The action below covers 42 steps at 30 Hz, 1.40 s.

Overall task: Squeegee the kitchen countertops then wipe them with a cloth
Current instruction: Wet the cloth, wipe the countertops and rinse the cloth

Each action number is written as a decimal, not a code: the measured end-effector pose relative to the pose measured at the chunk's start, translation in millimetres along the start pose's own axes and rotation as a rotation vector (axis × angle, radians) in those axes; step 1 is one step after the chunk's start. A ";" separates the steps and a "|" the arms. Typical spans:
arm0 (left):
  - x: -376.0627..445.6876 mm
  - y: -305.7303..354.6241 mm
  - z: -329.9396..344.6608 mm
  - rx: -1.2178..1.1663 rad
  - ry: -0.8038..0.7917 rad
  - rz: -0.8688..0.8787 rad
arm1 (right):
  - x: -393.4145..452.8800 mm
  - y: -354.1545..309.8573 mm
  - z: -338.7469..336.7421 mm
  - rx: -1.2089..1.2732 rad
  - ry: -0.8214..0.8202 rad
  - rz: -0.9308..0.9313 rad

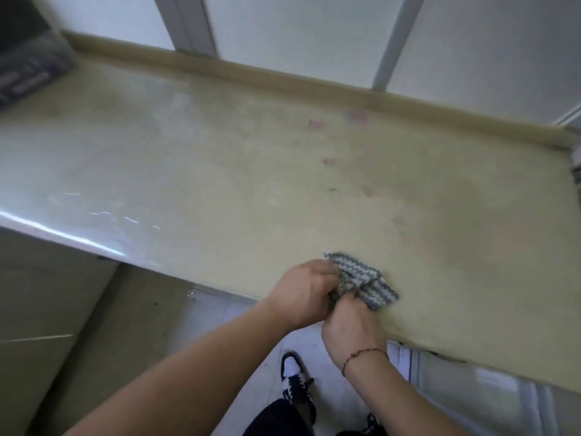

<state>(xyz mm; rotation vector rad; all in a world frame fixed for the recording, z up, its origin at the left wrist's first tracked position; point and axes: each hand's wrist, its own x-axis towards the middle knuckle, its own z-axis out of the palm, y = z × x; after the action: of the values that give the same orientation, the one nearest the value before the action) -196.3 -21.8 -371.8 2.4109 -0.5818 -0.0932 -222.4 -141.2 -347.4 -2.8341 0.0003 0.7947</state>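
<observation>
Gripping cloth (361, 280), both hands, countertop (220, 171) edge

No text, label, brand, number or sign can be read anywhere in this view. The dark object (25, 70) at the far left corner of the countertop (220, 171) carries pale bands that may be print, but they are far too blurred to make out. The pale panel (399, 357) below the counter's near edge also shows faint marks, equally illegible.
</observation>
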 end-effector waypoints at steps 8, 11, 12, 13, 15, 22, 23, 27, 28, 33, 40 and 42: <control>-68.3 -74.3 -59.1 0.058 0.200 -0.172 | 17.5 -110.2 14.2 -0.132 0.024 -0.253; -85.5 -98.3 -79.2 0.105 0.328 -0.253 | 28.0 -149.5 20.0 -0.165 0.056 -0.349; -91.6 -106.7 -84.6 0.126 0.367 -0.288 | 32.6 -163.2 22.3 -0.187 0.069 -0.381; -97.8 -115.6 -89.4 0.152 0.396 -0.334 | 37.3 -177.8 24.2 -0.212 0.082 -0.416; -110.6 -135.4 -100.2 0.212 0.433 -0.446 | 46.8 -208.1 27.9 -0.263 0.097 -0.488; -158.2 -192.8 -145.2 0.445 0.492 -0.655 | 69.6 -308.5 33.9 -0.420 0.091 -0.692; -164.1 -198.7 -152.5 0.473 0.498 -0.671 | 71.9 -321.3 36.0 -0.435 0.095 -0.720; -192.8 -244.0 -194.7 0.505 0.497 -0.789 | 86.8 -392.3 50.5 -0.465 0.102 -0.852; -199.8 -257.5 -205.3 0.514 0.479 -0.811 | 89.9 -410.8 53.5 -0.474 0.104 -0.872; -232.1 -318.3 -250.7 0.575 0.480 -0.906 | 104.0 -496.6 69.3 -0.513 0.137 -0.967; -274.2 -389.4 -306.1 0.610 0.519 -0.971 | 117.8 -601.9 84.4 -0.516 0.107 -1.044; -284.8 -407.5 -319.5 0.609 0.541 -0.989 | 122.1 -628.9 88.9 -0.517 0.122 -1.070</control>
<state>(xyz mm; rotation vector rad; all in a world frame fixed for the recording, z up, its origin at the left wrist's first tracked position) -228.9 568.1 -391.6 2.8834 0.9753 0.3590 -130.2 498.7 -365.4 -2.6397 -1.7214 0.3725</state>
